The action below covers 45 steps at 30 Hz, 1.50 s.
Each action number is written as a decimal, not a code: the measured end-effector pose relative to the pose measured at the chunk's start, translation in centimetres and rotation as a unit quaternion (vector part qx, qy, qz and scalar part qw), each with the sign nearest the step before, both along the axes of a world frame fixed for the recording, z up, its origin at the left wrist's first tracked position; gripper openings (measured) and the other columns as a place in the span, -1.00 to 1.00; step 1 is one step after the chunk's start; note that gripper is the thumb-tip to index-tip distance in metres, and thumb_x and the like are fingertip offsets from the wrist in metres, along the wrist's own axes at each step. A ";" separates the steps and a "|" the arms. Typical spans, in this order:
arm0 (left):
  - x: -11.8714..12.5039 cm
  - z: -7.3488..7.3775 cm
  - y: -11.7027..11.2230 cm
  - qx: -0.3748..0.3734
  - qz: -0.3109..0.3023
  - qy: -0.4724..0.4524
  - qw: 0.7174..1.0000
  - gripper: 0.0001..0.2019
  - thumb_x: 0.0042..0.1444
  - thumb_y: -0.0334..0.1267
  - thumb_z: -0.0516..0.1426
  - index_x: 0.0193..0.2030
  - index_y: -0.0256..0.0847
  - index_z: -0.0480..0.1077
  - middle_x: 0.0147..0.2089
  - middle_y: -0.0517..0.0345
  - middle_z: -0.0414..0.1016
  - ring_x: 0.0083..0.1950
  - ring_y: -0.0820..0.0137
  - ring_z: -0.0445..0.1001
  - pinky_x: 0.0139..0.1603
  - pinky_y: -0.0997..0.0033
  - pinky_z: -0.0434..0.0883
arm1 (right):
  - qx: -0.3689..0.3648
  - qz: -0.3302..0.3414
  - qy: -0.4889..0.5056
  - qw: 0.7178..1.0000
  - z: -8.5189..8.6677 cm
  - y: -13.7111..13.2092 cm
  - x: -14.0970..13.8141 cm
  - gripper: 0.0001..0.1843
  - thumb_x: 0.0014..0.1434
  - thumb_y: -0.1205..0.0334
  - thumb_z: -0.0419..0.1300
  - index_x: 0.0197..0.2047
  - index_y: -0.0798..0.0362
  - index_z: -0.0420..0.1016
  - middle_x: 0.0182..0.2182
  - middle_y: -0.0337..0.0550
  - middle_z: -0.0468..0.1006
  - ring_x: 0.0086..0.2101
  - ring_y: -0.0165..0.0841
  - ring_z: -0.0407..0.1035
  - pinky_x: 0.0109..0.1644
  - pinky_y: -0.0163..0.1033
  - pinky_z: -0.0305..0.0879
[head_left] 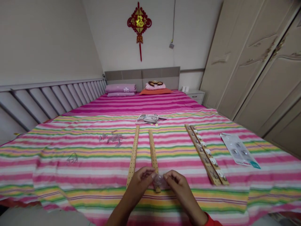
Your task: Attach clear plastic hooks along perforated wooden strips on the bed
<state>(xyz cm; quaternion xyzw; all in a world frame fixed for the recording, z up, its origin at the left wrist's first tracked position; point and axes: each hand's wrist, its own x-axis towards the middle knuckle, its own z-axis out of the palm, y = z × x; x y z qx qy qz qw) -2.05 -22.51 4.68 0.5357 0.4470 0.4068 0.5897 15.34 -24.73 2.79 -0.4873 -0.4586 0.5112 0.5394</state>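
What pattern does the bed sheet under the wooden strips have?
The sheet has pink, white, yellow, green stripes; head view.

A clear plastic piece [160,180] (blurred) overlaps the wooden strip [152,150] at its near end.

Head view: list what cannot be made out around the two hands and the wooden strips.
Clear piece between left hand and right hand: head view, blurred and covered by fingers.
Middle wooden strip: head view, near end hidden by both hands.
Clear bits on the sheet: head view, too small to identify.
Packet: head view, print too small to read.
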 end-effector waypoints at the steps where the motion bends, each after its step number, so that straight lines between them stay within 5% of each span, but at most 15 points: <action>1: 0.0 -0.1 0.0 0.001 0.008 0.003 1.000 -0.65 -0.10 -0.09 0.26 -0.20 -0.27 0.49 -0.37 0.11 0.51 -0.31 0.37 0.47 -0.27 0.42 0.41 | 0.005 0.016 -0.012 1.000 0.3 0.1 0.0 -0.53 -0.13 -0.18 0.29 -0.61 0.08 0.36 -0.68 -0.35 0.22 -0.58 -0.47 0.09 -0.50 -0.33 0.00; 9: 0.8 0.6 -0.7 0.020 -0.021 0.064 0.998 -0.76 -0.07 -0.11 0.23 -0.45 -0.27 0.43 -0.55 0.21 0.41 -0.48 0.47 0.37 -0.44 0.51 0.30 | 0.013 0.076 -0.034 0.996 1.3 1.4 -0.4 -0.56 -0.15 -0.15 0.31 -0.58 0.09 0.40 -0.67 -0.34 0.27 -0.59 -0.48 0.10 -0.52 -0.34 -0.01; 14: 1.0 -0.2 0.2 -0.031 0.082 0.008 0.996 -0.68 -0.17 -0.03 0.26 -0.50 -0.27 0.37 -0.58 0.23 0.40 -0.54 0.50 0.33 -0.52 0.52 0.25 | 0.028 -0.027 0.013 0.999 -0.1 2.0 -0.3 -0.57 -0.10 -0.15 0.30 -0.52 0.09 0.44 -0.61 -0.28 0.38 -0.54 -0.43 0.21 -0.46 -0.32 0.14; 17: 1.3 -0.9 0.8 -0.047 0.122 -0.009 0.991 -0.66 -0.22 -0.02 0.28 -0.49 -0.29 0.39 -0.58 0.23 0.40 -0.56 0.52 0.32 -0.54 0.54 0.24 | 0.009 -0.013 0.022 1.000 -1.4 2.3 -0.6 -0.56 -0.11 -0.16 0.30 -0.56 0.08 0.40 -0.69 -0.35 0.29 -0.65 -0.49 0.11 -0.59 -0.35 0.02; 23: 2.4 -1.8 2.3 -0.040 0.134 -0.035 0.990 -0.68 -0.25 -0.07 0.30 -0.47 -0.29 0.39 -0.54 0.18 0.46 -0.50 0.45 0.41 -0.48 0.51 0.32 | -0.011 0.008 0.036 0.999 -2.1 4.3 -1.3 -0.57 -0.13 -0.16 0.29 -0.57 0.06 0.36 -0.79 -0.43 0.22 -0.77 -0.54 0.02 -0.69 -0.37 -0.12; 33: 2.3 -3.4 4.9 -0.048 0.156 0.017 0.986 -0.81 -0.22 -0.19 0.22 -0.53 -0.26 0.36 -0.64 0.30 0.33 -0.61 0.54 0.27 -0.56 0.54 0.19 | -0.015 -0.010 0.032 0.999 -3.0 6.8 -1.4 -0.73 -0.16 0.04 0.31 -0.56 0.09 0.48 -0.77 -0.39 0.29 -0.71 -0.51 0.09 -0.62 -0.35 -0.02; 45: 2.5 -4.9 5.7 -0.038 0.161 0.083 0.983 -0.91 -0.15 -0.27 0.15 -0.54 -0.23 0.34 -0.59 0.24 0.38 -0.52 0.47 0.37 -0.47 0.50 0.27 | -0.040 -0.032 0.038 0.998 -4.9 7.5 -1.6 -0.71 -0.21 0.02 0.33 -0.53 0.06 0.44 -0.73 -0.33 0.38 -0.71 -0.47 0.17 -0.64 -0.34 0.03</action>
